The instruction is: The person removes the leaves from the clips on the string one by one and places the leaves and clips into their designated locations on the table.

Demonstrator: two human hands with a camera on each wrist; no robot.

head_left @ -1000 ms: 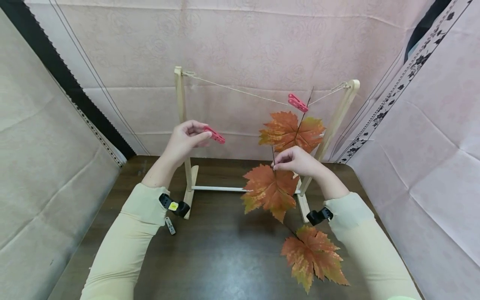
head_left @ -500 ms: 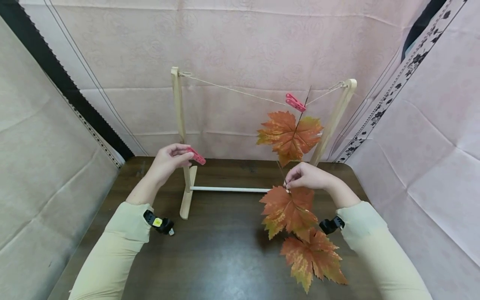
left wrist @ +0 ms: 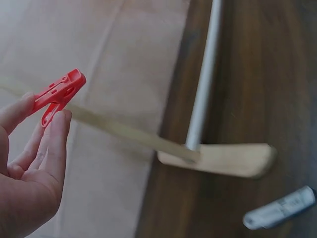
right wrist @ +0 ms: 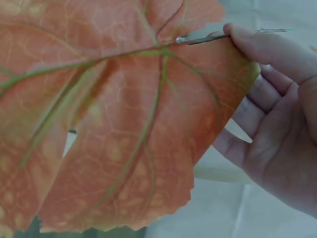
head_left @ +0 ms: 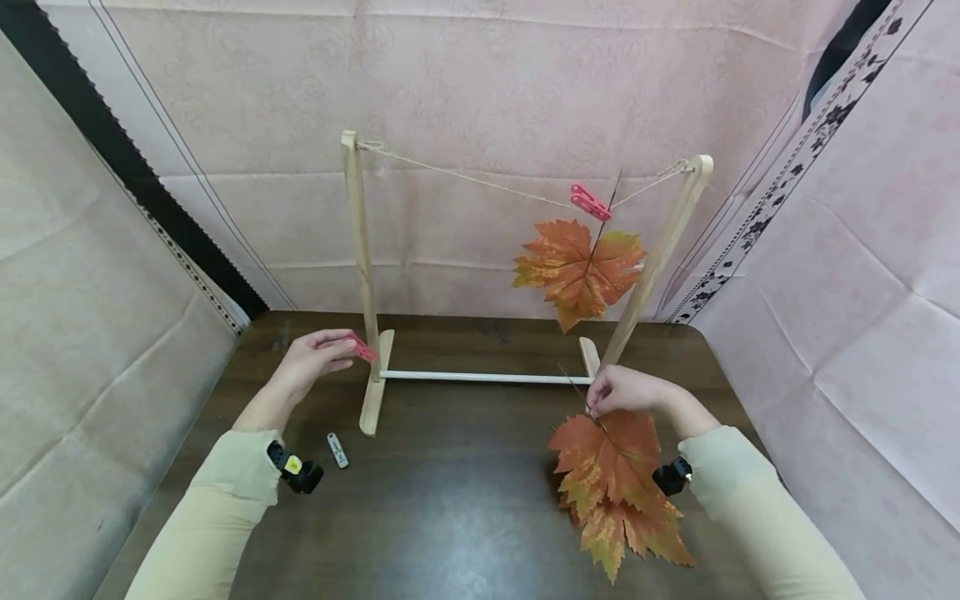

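right hand (head_left: 626,390) pinching wire stem of 2-leaf maple sprig (head_left: 611,475) low over table; light, floppy, grab stem, not blades. left hand (head_left: 311,362) pinching red clothespin (head_left: 363,348), rigid.

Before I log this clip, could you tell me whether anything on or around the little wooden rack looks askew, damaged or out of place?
The right post of the wooden rack leans, while the left post is nearer upright. The string sags toward the pink clip holding one leaf. A small grey object lies loose on the table.
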